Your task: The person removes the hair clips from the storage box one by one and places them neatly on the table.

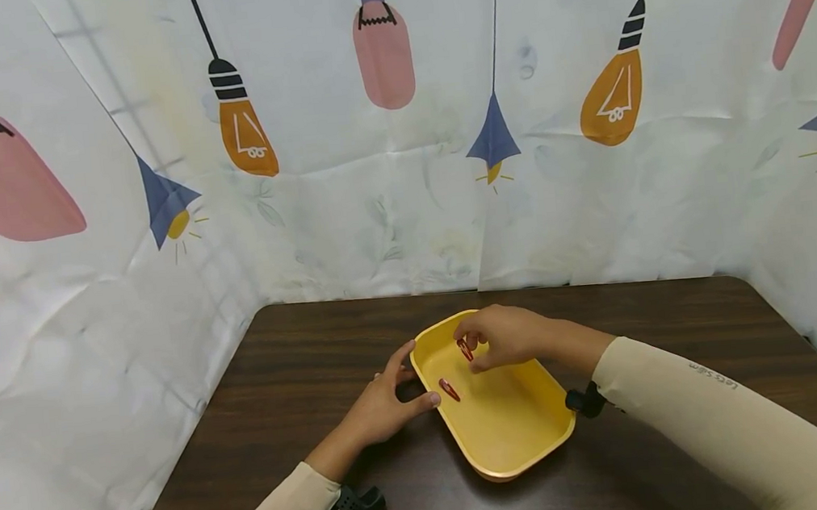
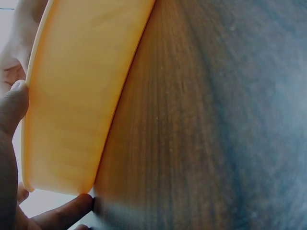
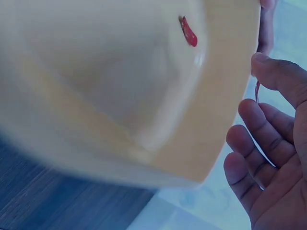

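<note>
A yellow plastic tray (image 1: 511, 428) with raised walls sits on the table, turned at an angle. Over its far part, my right hand (image 1: 506, 337) pinches a red snap hair clip (image 1: 465, 350) between thumb and fingers; the clip appears edge-on in the right wrist view. A second red hair clip (image 1: 449, 389) lies inside the tray near the left wall. My left hand (image 1: 383, 403) touches the tray's left side from outside, thumb and index finger spread. In the left wrist view its thumb (image 2: 14, 108) is at the rim and a fingertip is by the base.
The dark wood-grain table (image 1: 301, 361) extends around the tray. A white curtain (image 1: 346, 212) printed with lamps and bulbs hangs behind the table and along both sides. Dark wrist straps (image 1: 353, 507) sit over the light sleeves.
</note>
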{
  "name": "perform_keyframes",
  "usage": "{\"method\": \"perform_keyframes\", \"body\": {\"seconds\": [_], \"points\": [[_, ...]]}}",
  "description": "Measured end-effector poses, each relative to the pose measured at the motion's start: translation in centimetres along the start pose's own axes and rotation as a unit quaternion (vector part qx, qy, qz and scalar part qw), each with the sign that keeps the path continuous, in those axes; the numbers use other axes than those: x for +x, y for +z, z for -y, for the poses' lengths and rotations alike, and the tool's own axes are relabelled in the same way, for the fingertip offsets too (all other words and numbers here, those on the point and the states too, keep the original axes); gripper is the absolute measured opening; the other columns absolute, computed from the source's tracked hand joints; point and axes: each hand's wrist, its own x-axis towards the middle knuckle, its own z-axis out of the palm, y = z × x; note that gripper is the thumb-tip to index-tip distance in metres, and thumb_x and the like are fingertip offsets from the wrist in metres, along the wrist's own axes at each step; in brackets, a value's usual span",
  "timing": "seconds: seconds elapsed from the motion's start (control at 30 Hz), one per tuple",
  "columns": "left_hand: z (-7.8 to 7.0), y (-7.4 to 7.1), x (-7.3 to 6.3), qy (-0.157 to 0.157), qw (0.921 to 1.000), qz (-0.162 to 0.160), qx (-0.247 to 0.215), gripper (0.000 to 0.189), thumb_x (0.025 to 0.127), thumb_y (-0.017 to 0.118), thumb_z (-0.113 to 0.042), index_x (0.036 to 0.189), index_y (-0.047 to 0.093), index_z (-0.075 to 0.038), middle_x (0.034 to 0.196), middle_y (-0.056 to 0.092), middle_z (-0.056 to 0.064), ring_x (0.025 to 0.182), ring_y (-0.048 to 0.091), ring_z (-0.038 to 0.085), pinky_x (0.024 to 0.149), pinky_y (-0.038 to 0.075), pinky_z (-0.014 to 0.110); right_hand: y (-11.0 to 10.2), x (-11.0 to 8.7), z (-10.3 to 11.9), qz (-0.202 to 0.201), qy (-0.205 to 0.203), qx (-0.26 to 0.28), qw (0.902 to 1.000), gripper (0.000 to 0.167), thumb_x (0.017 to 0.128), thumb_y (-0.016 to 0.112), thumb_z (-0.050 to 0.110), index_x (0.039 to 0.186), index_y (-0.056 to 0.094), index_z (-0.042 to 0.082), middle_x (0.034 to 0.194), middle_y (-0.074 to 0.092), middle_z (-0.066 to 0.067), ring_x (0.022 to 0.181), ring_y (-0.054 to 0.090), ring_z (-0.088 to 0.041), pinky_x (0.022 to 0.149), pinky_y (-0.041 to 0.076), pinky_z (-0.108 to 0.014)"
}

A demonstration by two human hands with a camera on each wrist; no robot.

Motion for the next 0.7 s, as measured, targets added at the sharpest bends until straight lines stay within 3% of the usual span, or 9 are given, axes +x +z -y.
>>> {"method": "perform_keyframes", "body": {"seconds": [0.37, 0.7], "points": [[0.2, 0.0, 0.0, 0.008, 1.0, -0.002, -0.001, 0.096, 0.086, 0.073, -0.065, 0.163, 0.021, -0.038, 0.139, 0.064, 0.003, 0.142, 0.035, 0.05, 0.107, 0.029, 0.072, -0.3, -2.0, -1.5, -0.012, 0.021, 0.02, 0.9995, 0.049, 0.087, 0.084, 0.028, 0.129, 0.069, 0.007, 0.101, 0.069, 0.004, 0.099, 0.065, -0.024, 0.089, 0.054, -0.04], [0.1, 0.0, 0.0, 0.009, 1.0, -0.002, -0.001, 0.096, 0.086, 0.073, -0.064, 0.163, 0.021, -0.039, 0.139, 0.064, 0.003, 0.142, 0.036, 0.05, 0.106, 0.031, 0.072, -0.6, -4.2, -2.8, -0.037, 0.042, 0.043, 0.9975, 0.054, 0.087, 0.085, 0.031, 0.131, 0.067, 0.004, 0.101, 0.067, 0.008, 0.092, 0.064, -0.018, 0.082, 0.053, -0.034]]}}
